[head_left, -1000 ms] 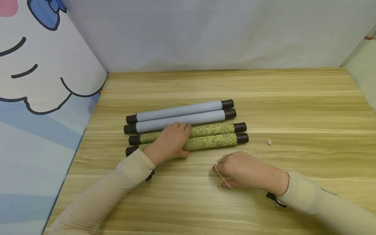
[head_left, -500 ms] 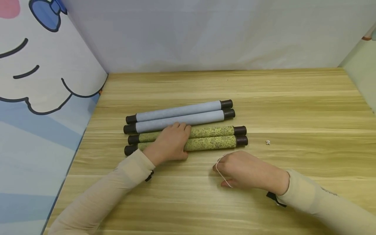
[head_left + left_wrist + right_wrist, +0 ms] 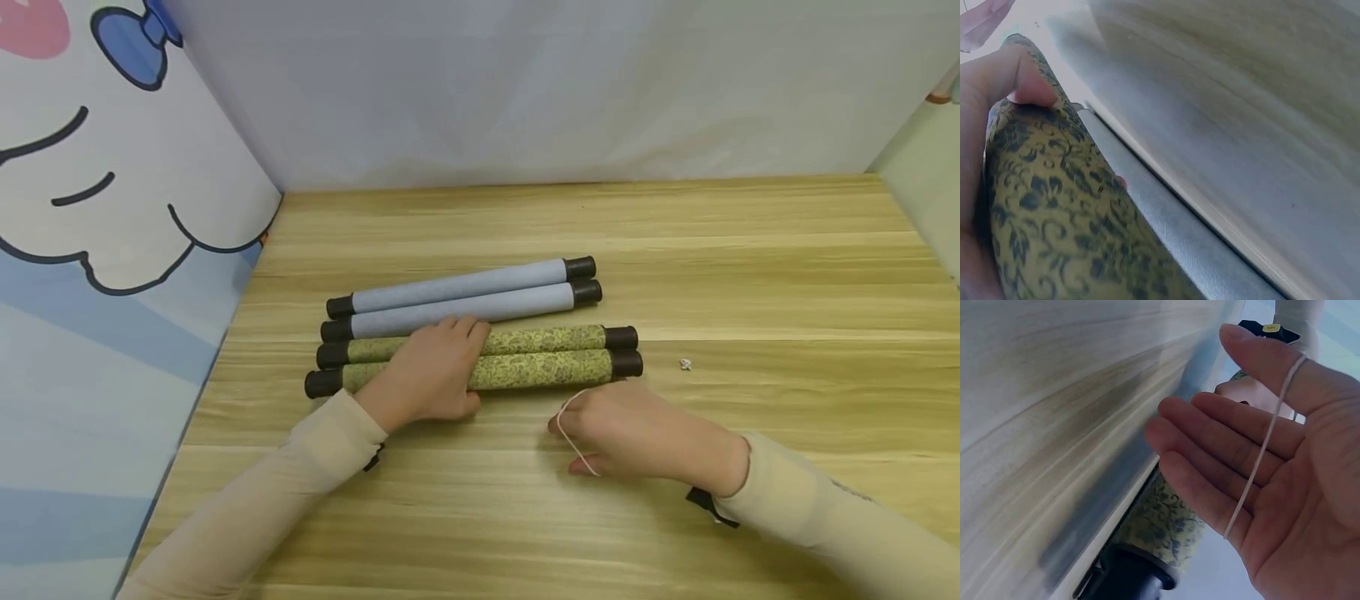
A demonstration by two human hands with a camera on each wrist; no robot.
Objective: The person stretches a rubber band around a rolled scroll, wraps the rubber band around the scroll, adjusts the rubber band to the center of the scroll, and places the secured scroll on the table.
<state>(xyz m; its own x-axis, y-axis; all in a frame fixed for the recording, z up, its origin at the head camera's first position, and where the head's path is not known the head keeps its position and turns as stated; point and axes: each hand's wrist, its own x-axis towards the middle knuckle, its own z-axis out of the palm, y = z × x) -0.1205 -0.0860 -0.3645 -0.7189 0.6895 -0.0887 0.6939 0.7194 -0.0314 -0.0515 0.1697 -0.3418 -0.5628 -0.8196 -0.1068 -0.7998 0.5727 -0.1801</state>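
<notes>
Two rolled green floral scrolls (image 3: 551, 367) with dark end knobs lie side by side, and my left hand (image 3: 431, 371) grips them around the middle. In the left wrist view, the thumb (image 3: 1035, 87) presses on the patterned green cloth and a fingertip peeks out on the other side. My right hand (image 3: 637, 433) is just in front of the scrolls' right half. A thin white elastic loop (image 3: 1265, 440) stretches across its palm, around the thumb and fingers, which are loosely extended in the right wrist view.
Behind the green pair, two rolled pale blue scrolls (image 3: 461, 302) with dark knobs rest on the wood-grain table (image 3: 750, 258). A small white scrap (image 3: 686, 364) lies to the right. A printed cartoon panel (image 3: 112, 217) borders the left; a pale curtain (image 3: 562, 92) hangs behind.
The green scrolls have swung level, right ends coming nearer to me, and look larger, as if raised slightly by the left hand. The right hand with its loop has barely moved.
</notes>
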